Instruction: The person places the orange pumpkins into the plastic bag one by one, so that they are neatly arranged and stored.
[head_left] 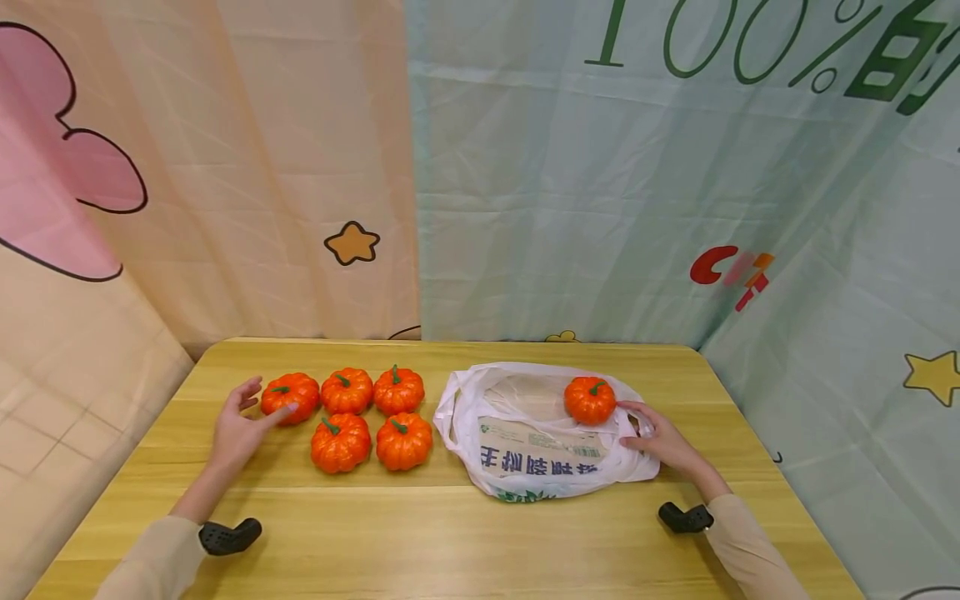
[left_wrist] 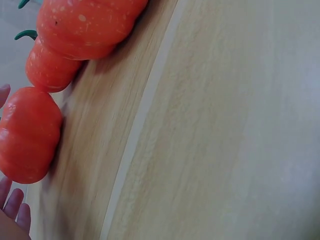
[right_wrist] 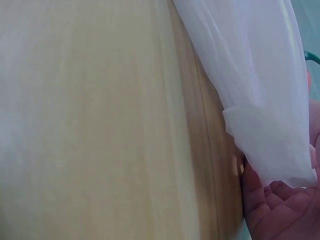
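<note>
My left hand (head_left: 238, 423) reaches around the leftmost small orange pumpkin (head_left: 291, 398), thumb in front and fingers at its far left side; the left wrist view has this pumpkin (left_wrist: 29, 135) between spread fingertips. At right, my right hand (head_left: 663, 442) holds the edge of a white plastic bag (head_left: 465, 417); the right wrist view shows curled fingers (right_wrist: 285, 205) at the bag's edge (right_wrist: 272, 145). One pumpkin (head_left: 590, 400) sits at the bag's right part, close to my right index finger. Whether it lies inside or on top, I cannot tell.
Several more pumpkins with green stems stand beside the left one, among them a front one (head_left: 341, 443) and a back one (head_left: 399, 390). All rest on a wooden table (head_left: 420, 542). Printed curtains (head_left: 525, 208) hang behind the table's far edge.
</note>
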